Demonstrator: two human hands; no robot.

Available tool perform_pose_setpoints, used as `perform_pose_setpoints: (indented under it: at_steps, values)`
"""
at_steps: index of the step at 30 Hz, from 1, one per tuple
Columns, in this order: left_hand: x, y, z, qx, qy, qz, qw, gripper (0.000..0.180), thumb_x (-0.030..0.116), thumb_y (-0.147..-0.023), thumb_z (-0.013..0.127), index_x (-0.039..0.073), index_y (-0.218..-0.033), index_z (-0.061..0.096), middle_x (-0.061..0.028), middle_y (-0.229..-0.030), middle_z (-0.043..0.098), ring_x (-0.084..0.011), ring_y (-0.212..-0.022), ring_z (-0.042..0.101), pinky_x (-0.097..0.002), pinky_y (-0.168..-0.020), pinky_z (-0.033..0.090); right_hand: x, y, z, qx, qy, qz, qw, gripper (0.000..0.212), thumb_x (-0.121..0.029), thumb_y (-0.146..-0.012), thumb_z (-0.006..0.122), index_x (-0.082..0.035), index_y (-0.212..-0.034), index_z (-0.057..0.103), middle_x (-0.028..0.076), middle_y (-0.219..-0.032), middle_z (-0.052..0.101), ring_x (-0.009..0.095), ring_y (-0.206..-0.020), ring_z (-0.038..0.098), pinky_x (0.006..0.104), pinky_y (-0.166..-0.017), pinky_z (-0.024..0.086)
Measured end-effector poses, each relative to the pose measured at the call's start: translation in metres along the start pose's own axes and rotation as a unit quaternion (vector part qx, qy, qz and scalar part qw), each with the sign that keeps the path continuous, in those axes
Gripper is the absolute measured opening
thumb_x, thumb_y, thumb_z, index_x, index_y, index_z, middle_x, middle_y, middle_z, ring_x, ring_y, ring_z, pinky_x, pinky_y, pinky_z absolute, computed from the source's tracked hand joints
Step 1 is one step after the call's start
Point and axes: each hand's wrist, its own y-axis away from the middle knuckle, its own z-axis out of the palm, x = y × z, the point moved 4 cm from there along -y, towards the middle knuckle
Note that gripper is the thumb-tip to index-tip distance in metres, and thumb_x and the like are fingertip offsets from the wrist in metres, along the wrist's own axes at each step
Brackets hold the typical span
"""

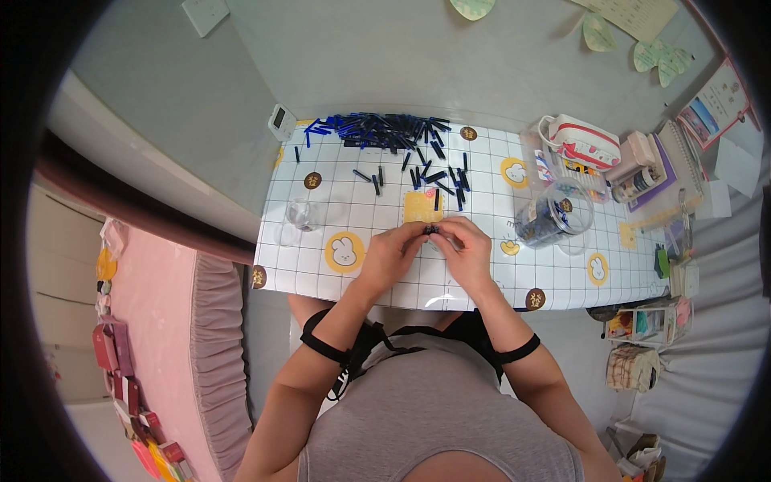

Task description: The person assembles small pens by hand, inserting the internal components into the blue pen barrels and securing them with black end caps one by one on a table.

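Note:
My left hand (389, 255) and my right hand (467, 251) meet over the near middle of the table, fingertips pinched together. Between them is a small dark blue piece (431, 230), probably an ink cartridge; the fingers cover much of it. Just beyond the hands, one dark cartridge (437, 200) lies on a yellow square (418, 210). Farther back are several loose dark blue cartridges (434, 177), and a dense heap of cartridges (385, 130) lies along the wall. Right of my hands, a clear plastic jar (572, 202) holds more dark cartridges.
At the left stands a small clear cup (303, 214). A white timer (281, 122) is at the back left corner. The right end carries a white and red pouch (585, 143), boxes and notebooks (683, 165). A pink bed (152, 305) lies left of the table (369, 293).

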Motion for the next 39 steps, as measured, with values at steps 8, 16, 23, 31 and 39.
perform_pose_setpoints:
  at_steps: [8, 16, 23, 31, 39]
  values:
    - [0.005, -0.005, -0.011, 0.033, -0.045, 0.082, 0.995, 0.027, 0.002, -0.093, 0.081, 0.005, -0.12, 0.079, -0.0128, -0.103, 0.081, -0.0249, -0.084, 0.077, -0.0323, -0.073, 0.06, 0.004, 0.004, 0.002, 0.009, 0.02, 0.008, 1.0, 0.027, -0.003, -0.087, 0.089, -0.005, -0.113, 0.082, 0.008, -0.095, 0.081, 0.017, -0.078, 0.076, 0.0279, -0.063, 0.053]
    - [0.003, -0.008, -0.017, -0.043, 0.003, 0.023, 0.999, 0.025, 0.001, -0.087, 0.086, 0.004, -0.111, 0.082, -0.0109, -0.101, 0.08, -0.0232, -0.084, 0.076, -0.0325, -0.074, 0.06, -0.003, 0.003, -0.002, -0.024, 0.054, 0.011, 0.998, 0.027, -0.005, -0.087, 0.09, -0.007, -0.112, 0.083, 0.008, -0.097, 0.081, 0.018, -0.08, 0.076, 0.0292, -0.064, 0.054]
    - [0.001, -0.006, -0.016, -0.007, -0.006, 0.068, 0.998, 0.026, 0.002, -0.086, 0.088, 0.005, -0.111, 0.082, -0.0109, -0.099, 0.08, -0.0197, -0.072, 0.072, -0.0302, -0.065, 0.058, -0.005, 0.002, 0.001, -0.034, 0.022, -0.003, 0.999, 0.028, -0.006, -0.087, 0.09, -0.007, -0.114, 0.084, 0.01, -0.101, 0.082, 0.02, -0.082, 0.075, 0.0302, -0.064, 0.055]
    - [-0.002, -0.006, -0.017, -0.007, -0.035, 0.079, 0.996, 0.031, 0.001, -0.085, 0.088, 0.007, -0.115, 0.084, -0.0101, -0.095, 0.08, -0.0179, -0.068, 0.069, -0.0297, -0.063, 0.056, -0.015, 0.0, 0.001, -0.039, 0.079, -0.035, 0.995, 0.03, -0.006, -0.085, 0.09, -0.005, -0.115, 0.084, 0.01, -0.102, 0.083, 0.025, -0.09, 0.076, 0.0319, -0.069, 0.058]
    - [0.0, -0.006, -0.018, -0.007, -0.017, 0.074, 0.997, 0.032, 0.002, -0.086, 0.087, 0.008, -0.118, 0.084, -0.0101, -0.094, 0.08, -0.0182, -0.07, 0.069, -0.0294, -0.064, 0.055, -0.011, 0.0, 0.0, -0.034, 0.074, -0.043, 0.996, 0.031, -0.006, -0.085, 0.09, -0.004, -0.116, 0.084, 0.011, -0.102, 0.083, 0.026, -0.092, 0.076, 0.0341, -0.071, 0.059]
